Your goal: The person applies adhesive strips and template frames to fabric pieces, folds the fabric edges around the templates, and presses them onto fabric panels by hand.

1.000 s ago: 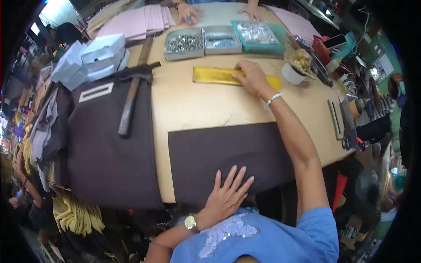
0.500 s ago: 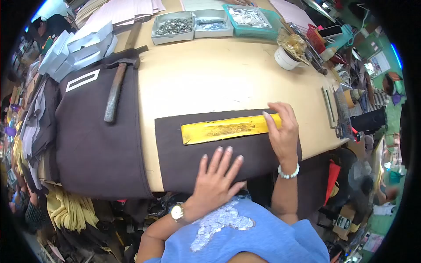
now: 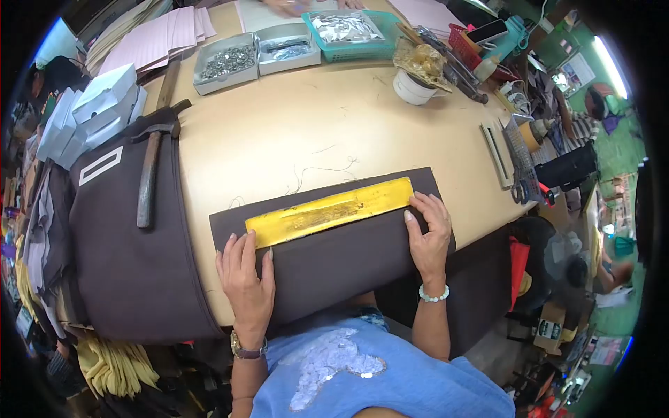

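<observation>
Head view: scuffed, dark-smudged yellow strip (image 3: 331, 211).

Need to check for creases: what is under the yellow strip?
Dark cloth shows along both long edges of the yellow strip; any creases directly beneath are covered and cannot be seen.

The bare left hand with a brown-strapped watch (image 3: 247, 282) is reaching forward, its fingers (image 3: 239, 252) spreading slightly, palm facing down. The bare right hand with a pale beaded bracelet (image 3: 428, 240) is angling inward, fingers (image 3: 434, 211) curving, thumb standing apart. Both forearms are extending forward from the body, wrists staying well apart.
</observation>
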### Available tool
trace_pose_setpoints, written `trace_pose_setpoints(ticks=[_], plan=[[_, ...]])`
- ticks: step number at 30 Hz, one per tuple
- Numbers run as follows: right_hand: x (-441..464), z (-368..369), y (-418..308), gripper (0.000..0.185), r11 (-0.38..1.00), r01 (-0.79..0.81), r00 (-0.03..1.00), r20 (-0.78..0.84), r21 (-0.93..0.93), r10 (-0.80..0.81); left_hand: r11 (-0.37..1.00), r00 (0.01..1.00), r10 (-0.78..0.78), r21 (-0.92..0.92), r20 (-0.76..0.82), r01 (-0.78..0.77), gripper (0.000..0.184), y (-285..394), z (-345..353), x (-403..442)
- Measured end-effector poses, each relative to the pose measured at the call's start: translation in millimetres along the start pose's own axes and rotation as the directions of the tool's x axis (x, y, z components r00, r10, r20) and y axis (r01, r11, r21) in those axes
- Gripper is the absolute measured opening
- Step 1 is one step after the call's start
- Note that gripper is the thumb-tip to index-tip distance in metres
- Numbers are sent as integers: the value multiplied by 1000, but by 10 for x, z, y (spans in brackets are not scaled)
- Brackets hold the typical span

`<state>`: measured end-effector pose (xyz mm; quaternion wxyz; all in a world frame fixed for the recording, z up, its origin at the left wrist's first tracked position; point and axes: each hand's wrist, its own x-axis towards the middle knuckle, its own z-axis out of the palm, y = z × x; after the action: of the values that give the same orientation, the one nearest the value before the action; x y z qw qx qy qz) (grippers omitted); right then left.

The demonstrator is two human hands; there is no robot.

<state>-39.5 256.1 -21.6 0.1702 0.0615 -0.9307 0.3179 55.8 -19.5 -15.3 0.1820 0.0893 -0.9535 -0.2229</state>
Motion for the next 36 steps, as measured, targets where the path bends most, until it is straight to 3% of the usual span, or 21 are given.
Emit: trace_pose_setpoints(ticks=[10,36], plan=[[147,26,-34,31,997,74,986,151,25,-77,998,999,-39,56,-32,41,35,-9,-34,-111],[102,81,-21,30,997,74,996,56,9,-74,993,998,-29,118,62,22,36,-39,41,-20]])
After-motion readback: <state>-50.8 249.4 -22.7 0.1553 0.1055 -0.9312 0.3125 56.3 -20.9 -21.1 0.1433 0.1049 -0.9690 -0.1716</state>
